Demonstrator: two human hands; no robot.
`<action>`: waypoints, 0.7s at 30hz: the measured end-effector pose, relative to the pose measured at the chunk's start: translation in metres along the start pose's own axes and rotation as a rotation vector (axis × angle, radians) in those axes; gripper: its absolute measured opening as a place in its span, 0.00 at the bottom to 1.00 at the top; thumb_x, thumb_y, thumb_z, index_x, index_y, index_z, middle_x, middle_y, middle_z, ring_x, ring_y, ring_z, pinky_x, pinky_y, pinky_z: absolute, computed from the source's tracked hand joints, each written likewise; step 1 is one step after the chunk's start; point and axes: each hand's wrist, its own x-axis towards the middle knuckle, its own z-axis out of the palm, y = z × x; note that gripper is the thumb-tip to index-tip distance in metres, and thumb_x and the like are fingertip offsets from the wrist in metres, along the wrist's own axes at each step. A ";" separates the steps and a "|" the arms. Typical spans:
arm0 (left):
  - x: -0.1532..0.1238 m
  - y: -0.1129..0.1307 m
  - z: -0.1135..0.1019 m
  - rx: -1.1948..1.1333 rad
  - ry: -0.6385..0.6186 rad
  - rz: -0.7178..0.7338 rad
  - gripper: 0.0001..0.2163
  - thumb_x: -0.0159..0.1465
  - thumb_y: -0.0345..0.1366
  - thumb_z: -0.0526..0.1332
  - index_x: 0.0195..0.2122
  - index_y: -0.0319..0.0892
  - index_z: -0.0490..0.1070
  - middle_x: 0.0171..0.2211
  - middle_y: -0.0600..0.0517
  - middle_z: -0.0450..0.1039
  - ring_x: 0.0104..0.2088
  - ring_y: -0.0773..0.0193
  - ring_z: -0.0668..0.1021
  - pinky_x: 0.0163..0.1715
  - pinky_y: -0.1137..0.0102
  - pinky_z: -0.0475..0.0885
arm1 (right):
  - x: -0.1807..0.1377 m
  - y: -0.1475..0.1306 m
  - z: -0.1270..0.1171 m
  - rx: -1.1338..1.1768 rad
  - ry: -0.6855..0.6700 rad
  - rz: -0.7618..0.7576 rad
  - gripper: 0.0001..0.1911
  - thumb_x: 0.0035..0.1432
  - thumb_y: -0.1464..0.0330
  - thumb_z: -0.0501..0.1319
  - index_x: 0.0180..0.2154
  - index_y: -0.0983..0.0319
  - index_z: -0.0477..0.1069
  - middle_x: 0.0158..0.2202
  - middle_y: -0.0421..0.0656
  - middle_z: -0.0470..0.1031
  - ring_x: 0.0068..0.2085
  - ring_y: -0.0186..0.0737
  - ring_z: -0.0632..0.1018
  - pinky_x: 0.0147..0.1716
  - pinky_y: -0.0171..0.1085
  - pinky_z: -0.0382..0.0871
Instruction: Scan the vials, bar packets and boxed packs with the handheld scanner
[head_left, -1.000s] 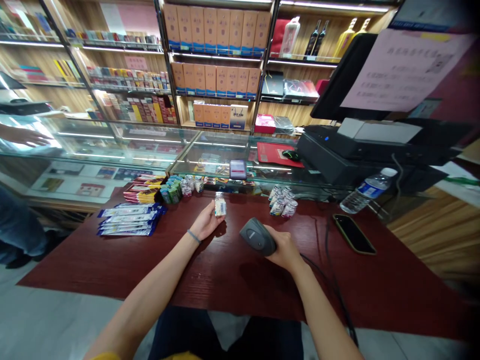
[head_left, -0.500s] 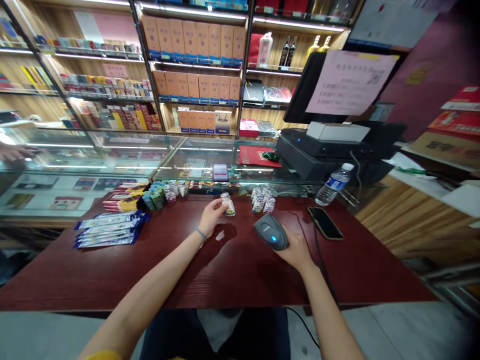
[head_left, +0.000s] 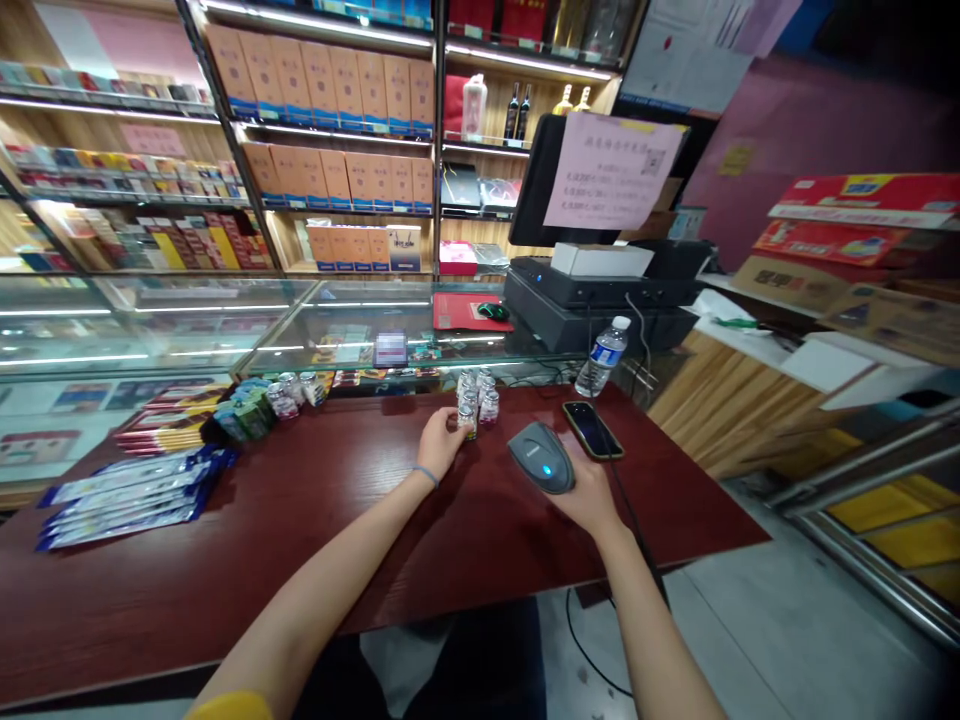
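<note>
My left hand (head_left: 441, 441) is closed around a small clear bottle (head_left: 467, 419) with a white label, holding it at the near edge of a cluster of like bottles (head_left: 480, 392) on the dark red table (head_left: 300, 530). My right hand (head_left: 589, 495) grips a grey handheld barcode scanner (head_left: 541, 457) with a blue light on top, held low over the table just right of the bottles. The scanner's cable runs off the table edge.
A black phone (head_left: 592, 429) lies beside the scanner. A water bottle (head_left: 602, 357) stands behind it near a black register (head_left: 592, 290) with a monitor. Green and clear small bottles (head_left: 262, 405), red packets and blue packets (head_left: 127, 490) sit at the left. Glass counters and stocked shelves lie behind.
My left hand has carried the small bottle rightward and down to the cluster of bottles. The scanner has shifted little against the table. My view has turned right.
</note>
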 end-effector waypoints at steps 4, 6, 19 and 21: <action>0.001 -0.002 0.009 0.011 0.018 0.006 0.16 0.49 0.28 0.75 0.36 0.44 0.74 0.36 0.51 0.76 0.40 0.58 0.77 0.51 0.63 0.70 | -0.003 0.007 -0.006 -0.020 0.008 0.003 0.19 0.55 0.66 0.66 0.50 0.58 0.76 0.41 0.46 0.86 0.39 0.53 0.86 0.38 0.42 0.81; 0.002 -0.003 0.012 0.046 0.019 0.007 0.15 0.50 0.29 0.75 0.35 0.45 0.73 0.36 0.51 0.74 0.39 0.58 0.76 0.51 0.63 0.69 | -0.004 0.010 -0.007 -0.017 0.015 -0.003 0.20 0.55 0.66 0.66 0.51 0.58 0.76 0.41 0.46 0.85 0.40 0.53 0.86 0.39 0.43 0.82; -0.001 0.000 0.017 0.062 0.003 0.040 0.16 0.50 0.25 0.73 0.37 0.43 0.73 0.37 0.51 0.72 0.39 0.59 0.74 0.47 0.66 0.68 | -0.006 0.020 0.001 -0.064 0.004 -0.030 0.20 0.55 0.66 0.66 0.51 0.58 0.76 0.40 0.46 0.86 0.38 0.52 0.87 0.35 0.41 0.81; -0.002 -0.001 0.017 0.003 -0.004 0.018 0.17 0.49 0.25 0.74 0.37 0.43 0.73 0.38 0.50 0.72 0.38 0.60 0.73 0.46 0.66 0.68 | -0.005 0.020 0.002 -0.073 0.019 -0.039 0.22 0.55 0.67 0.66 0.52 0.58 0.75 0.42 0.47 0.86 0.39 0.52 0.87 0.36 0.41 0.81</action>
